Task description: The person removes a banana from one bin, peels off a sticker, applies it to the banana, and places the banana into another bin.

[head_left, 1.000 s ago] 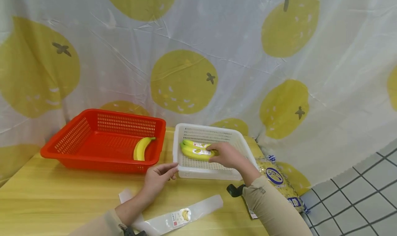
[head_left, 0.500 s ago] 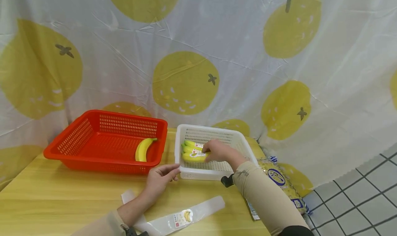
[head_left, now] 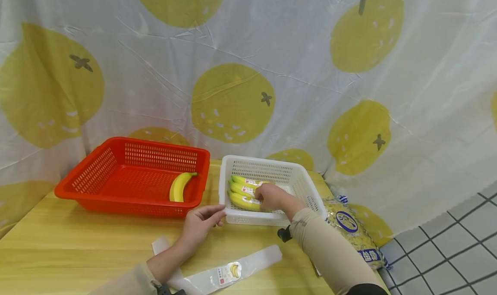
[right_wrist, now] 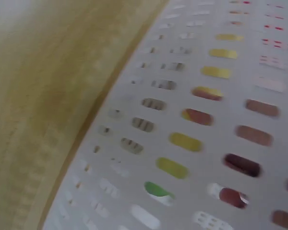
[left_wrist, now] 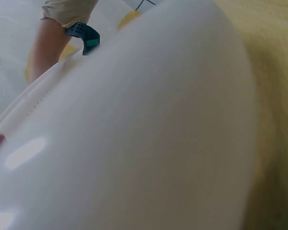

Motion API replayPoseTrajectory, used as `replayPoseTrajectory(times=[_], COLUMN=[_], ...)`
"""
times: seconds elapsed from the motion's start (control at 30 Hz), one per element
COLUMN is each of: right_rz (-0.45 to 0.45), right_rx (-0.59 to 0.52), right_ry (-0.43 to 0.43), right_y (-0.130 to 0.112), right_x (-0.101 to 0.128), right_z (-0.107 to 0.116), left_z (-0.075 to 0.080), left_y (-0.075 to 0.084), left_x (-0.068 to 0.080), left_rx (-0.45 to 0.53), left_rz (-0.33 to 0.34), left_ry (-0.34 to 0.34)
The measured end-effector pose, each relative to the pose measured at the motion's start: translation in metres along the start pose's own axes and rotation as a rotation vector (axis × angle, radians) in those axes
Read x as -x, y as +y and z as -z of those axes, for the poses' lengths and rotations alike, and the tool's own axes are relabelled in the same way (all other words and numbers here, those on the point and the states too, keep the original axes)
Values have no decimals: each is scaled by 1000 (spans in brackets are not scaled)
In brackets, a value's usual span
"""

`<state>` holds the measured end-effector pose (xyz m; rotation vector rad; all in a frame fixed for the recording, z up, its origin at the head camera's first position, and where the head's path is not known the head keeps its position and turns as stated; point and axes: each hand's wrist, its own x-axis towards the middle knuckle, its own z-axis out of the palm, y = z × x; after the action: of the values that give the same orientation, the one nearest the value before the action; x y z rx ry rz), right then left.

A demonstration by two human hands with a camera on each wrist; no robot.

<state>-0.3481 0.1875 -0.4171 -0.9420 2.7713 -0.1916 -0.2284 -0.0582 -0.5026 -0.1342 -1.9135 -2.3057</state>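
Observation:
A white perforated basket stands on the wooden table and holds a few yellow wrapped bananas with labels, lying at its left side. My right hand is inside the basket, fingers curled over the nearest banana. With thumb on top, my left hand pinches the basket's front left corner. White basket plastic fills the left wrist view, with my right forearm behind it. Only the basket's slotted wall and table wood show in the right wrist view.
A red basket stands left of the white one with one bare banana in it. An empty clear wrapper lies on the table near my left forearm. A printed bag lies at the table's right edge. A fruit-print curtain hangs behind.
My right hand has moved from the rear bananas toward the basket's front left and now covers the nearest banana. The left hand has stayed at the corner.

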Motion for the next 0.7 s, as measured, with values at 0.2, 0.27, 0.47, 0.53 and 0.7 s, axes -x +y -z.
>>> replayPoseTrajectory(times=[0.2,0.27,0.47,0.53,0.7], right_rz=[-5,-17,-66,-74,-73], right_rx=[107,127,157,159,145], right_ry=[26,25,10,3,4], right_y=[0,-1,-1,-1,0], right_x=[-3,-4,-6,-6,-7], right_z=[-7,-9,-11,-11,-12], left_z=[-1,-1,0,0,0], left_y=[0,0,1,1,2], left_x=[0,1,1,1,1], left_rx=[7,9,7,9,6], left_rz=[-15,-19,-12,-8,-2], left_ry=[-7,-7,-11,-12,-15])
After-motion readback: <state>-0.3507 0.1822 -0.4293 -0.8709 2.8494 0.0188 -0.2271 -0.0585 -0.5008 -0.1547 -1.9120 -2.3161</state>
